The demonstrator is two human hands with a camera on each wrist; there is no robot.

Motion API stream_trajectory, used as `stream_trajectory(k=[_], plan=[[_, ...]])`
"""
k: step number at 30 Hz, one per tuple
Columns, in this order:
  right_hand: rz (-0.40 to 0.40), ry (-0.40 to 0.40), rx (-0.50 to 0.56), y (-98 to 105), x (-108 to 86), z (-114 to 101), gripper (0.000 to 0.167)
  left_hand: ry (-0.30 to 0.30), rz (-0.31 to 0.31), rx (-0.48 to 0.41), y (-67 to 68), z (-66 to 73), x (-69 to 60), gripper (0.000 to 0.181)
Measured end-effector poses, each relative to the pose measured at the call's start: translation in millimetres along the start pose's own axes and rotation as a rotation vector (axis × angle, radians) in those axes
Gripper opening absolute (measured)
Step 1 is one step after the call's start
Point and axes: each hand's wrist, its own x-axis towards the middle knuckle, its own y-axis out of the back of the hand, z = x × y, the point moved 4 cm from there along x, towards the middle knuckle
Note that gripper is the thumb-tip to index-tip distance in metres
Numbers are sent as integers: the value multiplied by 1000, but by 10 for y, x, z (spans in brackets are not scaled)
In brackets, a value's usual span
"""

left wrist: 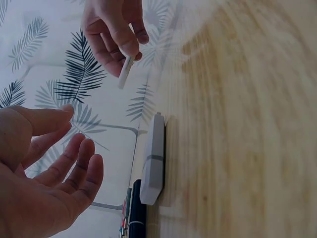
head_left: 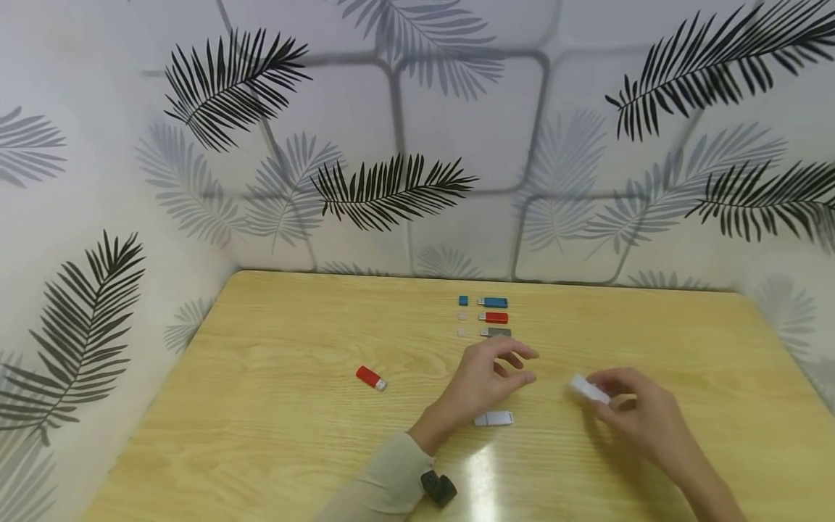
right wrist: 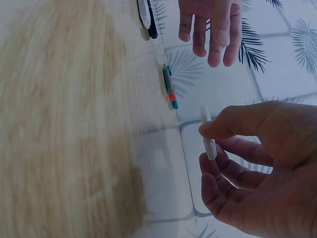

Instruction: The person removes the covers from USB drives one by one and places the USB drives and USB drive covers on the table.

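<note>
My right hand (head_left: 642, 417) pinches a white USB stick (head_left: 589, 390) between thumb and fingers above the right side of the table; the same white stick (right wrist: 208, 136) shows in the right wrist view. My left hand (head_left: 479, 377) hovers over the middle with fingers loosely bent and nothing between them. Below its wrist lies a second white USB stick (head_left: 493, 418). The left wrist view shows a dark stick (left wrist: 137, 210) beside that white one; in the head view my left arm seems to cover it.
Towards the back, a column of blue (head_left: 493, 302), red (head_left: 496, 317) and grey (head_left: 498, 332) USB sticks lies with a blue cap (head_left: 463, 300) and two clear caps to its left. An uncapped red stick (head_left: 371, 378) lies left of centre. Patterned wall covering (head_left: 457, 239) rises behind the table.
</note>
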Motion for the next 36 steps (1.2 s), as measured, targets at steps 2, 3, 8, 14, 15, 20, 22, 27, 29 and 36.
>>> stream_trajectory(k=[2, 3, 8, 14, 15, 20, 22, 27, 29, 36], plan=[[5, 7, 2, 2, -11, -24, 37, 5, -3, -1, -24, 17, -5, 24], [6, 12, 2, 3, -14, -36, 37, 7, -4, -4, -36, 23, -8, 24], [15, 54, 26, 0, -21, -110, 38, 23, -25, -29, -93, 34, -23, 25], [14, 106, 40, -3, -36, -215, 37, 18, -55, -73, -167, 24, -39, 24], [19, 116, 45, -2, -37, -234, 37, 20, -61, -80, -179, 25, -41, 23], [37, 158, 62, 6, -35, -345, 35, 40, -79, -118, -221, 34, -48, 23], [34, 162, 64, 6, -32, -374, 34, 46, -81, -135, -234, 36, -47, 23], [34, 176, 77, 5, -17, -428, 34, 41, -90, -158, -245, 41, -44, 23], [38, 185, 75, 2, -9, -454, 34, 34, -91, -169, -232, 44, -44, 24], [52, 214, 65, -5, 45, -529, 33, -3, -78, -149, -134, 64, -16, 23]])
